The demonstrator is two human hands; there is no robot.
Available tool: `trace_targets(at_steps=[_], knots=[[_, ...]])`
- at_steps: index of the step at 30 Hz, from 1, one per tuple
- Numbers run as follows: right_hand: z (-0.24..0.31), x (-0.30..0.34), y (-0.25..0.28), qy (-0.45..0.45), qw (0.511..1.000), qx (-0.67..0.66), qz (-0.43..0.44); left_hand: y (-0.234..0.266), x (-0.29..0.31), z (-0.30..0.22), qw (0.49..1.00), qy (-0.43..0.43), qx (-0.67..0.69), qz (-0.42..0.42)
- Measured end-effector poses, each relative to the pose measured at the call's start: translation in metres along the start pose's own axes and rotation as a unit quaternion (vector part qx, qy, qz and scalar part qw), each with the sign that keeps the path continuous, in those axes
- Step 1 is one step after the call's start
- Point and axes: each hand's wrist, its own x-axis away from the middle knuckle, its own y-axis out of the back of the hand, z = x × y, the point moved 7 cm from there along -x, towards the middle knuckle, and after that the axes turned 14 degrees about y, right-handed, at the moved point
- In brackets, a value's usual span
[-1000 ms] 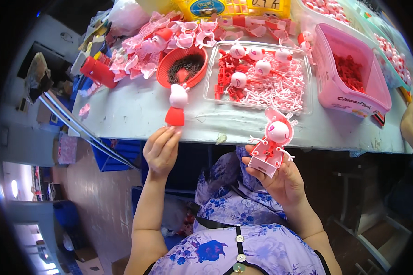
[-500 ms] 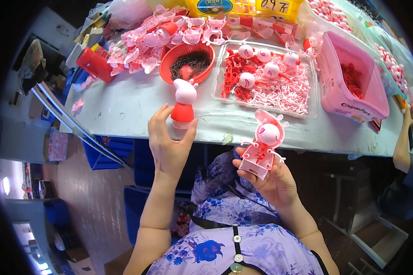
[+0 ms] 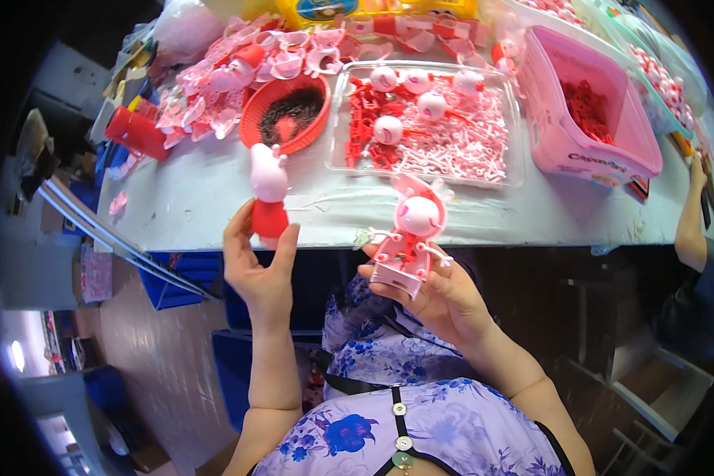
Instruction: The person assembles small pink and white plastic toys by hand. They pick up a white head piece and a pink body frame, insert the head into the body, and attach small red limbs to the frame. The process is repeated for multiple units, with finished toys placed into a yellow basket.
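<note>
My left hand (image 3: 263, 266) is closed round the lower part of a pig figure shell (image 3: 270, 186) with a pink head and red body, its outer side showing. It stands upright just above the table's front edge. To its right, my right hand (image 3: 444, 297) grips an opened pig figure (image 3: 408, 250) from below. Inside that figure show a white-pink ball head, red inner parts, small pink arms and a boxy pink base. The two pieces are apart.
A clear tray (image 3: 337, 119) of red and pink parts and ball heads lies beyond my hands. Left of it stand a red basket (image 3: 250, 119) with dark contents, pink shells (image 3: 206, 95) and a red bottle (image 3: 137, 133). A pink bin (image 3: 595, 159) stands right; another person's arm (image 3: 692, 214) is far right.
The view has shifted, so the table things appear farther left and higher. My left hand has drawn the shell nearer to me and a little left. My right hand keeps its hold.
</note>
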Motion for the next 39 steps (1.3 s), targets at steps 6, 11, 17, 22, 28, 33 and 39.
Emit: trace_targets(at_steps=[6,11,17,22,28,33,39], knots=[[-0.003,-0.008,-0.005,0.029,0.999,-0.01,0.026,-0.016,0.03,-0.059,0.983,-0.03,0.121,0.135],[-0.003,-0.012,-0.009,0.063,0.998,-0.004,0.012,-0.037,0.039,-0.066,0.963,0.016,0.197,0.18],[-0.004,-0.019,-0.015,0.132,0.991,0.014,-0.015,-0.049,0.037,-0.056,0.941,0.087,0.256,0.203],[-0.002,-0.021,-0.027,0.181,0.982,0.042,-0.006,-0.05,0.035,-0.05,0.909,0.114,0.329,0.228],[-0.006,-0.024,-0.029,0.202,0.978,0.054,-0.009,-0.046,0.031,-0.039,0.896,0.147,0.35,0.232],[-0.002,-0.023,-0.03,0.222,0.972,0.076,-0.012,-0.048,0.031,-0.038,0.89,0.162,0.365,0.218],[0.001,-0.023,-0.031,0.235,0.967,0.093,-0.021,-0.048,0.029,-0.031,0.888,0.158,0.376,0.21]])
